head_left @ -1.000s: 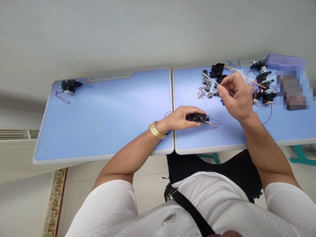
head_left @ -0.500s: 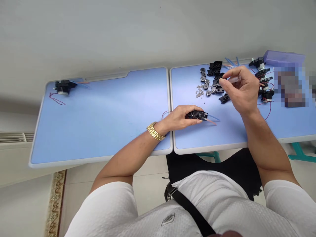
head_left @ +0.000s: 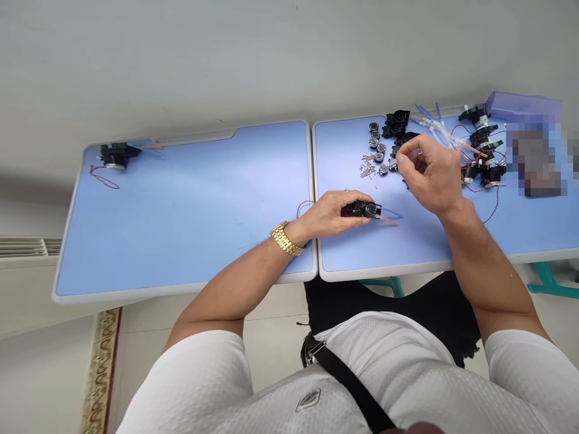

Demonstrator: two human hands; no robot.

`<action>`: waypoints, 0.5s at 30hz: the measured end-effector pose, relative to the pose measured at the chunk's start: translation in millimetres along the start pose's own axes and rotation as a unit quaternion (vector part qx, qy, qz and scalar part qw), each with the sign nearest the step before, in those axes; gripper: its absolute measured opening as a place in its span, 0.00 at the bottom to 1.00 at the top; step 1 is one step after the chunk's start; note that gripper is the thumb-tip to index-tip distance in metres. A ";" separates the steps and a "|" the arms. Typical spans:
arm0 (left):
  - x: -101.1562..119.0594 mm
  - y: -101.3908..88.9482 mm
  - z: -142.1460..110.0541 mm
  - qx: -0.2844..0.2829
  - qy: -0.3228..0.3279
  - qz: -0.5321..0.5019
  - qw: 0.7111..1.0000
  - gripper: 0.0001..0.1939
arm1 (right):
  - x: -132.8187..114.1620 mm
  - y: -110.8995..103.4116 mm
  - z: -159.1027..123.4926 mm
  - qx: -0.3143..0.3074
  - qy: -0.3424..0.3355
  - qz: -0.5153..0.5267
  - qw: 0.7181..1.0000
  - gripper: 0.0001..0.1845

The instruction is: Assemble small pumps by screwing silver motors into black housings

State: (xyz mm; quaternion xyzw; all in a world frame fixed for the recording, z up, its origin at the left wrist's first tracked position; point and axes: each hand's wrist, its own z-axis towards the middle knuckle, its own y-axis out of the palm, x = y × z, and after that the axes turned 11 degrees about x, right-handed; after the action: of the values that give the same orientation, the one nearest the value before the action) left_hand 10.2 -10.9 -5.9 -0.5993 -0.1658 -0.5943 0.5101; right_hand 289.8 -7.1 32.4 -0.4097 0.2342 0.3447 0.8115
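Note:
My left hand is shut on a small black plastic gearbox housing, from which thin blue and orange leads stick out to the right. My right hand pinches a small clear-handled screwdriver, and its tip is hidden by my fingers. That hand hovers just right of round metal motors and a scatter of tiny screws. Black housing parts lie beyond it. Several assembled units with red wires sit further right.
Two joined blue folding tabletops with pale rims stand before me. A lone black unit with a loose red wire lies at the far left. A purple case and a pixelated object are at the back right.
My right hand has dropped slightly toward me and turned the screwdriver. My left hand still holds the housing in nearly the same place. The view has shifted a little.

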 end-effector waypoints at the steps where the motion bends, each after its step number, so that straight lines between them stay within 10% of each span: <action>1: 0.0 0.0 0.1 0.000 0.000 0.003 1.000 0.21 | -0.2 0.5 -0.3 -0.008 -0.001 -0.001 1.000 0.15; 15: 0.4 0.4 -0.2 0.006 0.009 -0.006 1.000 0.21 | -0.4 2.4 -2.2 -0.033 -0.025 -0.008 0.999 0.06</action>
State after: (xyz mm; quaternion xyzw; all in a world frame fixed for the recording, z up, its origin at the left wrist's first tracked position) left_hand 10.6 -11.4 -5.7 -0.5896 -0.1685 -0.6018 0.5117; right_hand 287.5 -8.1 30.2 -0.4293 0.1995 0.3556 0.8059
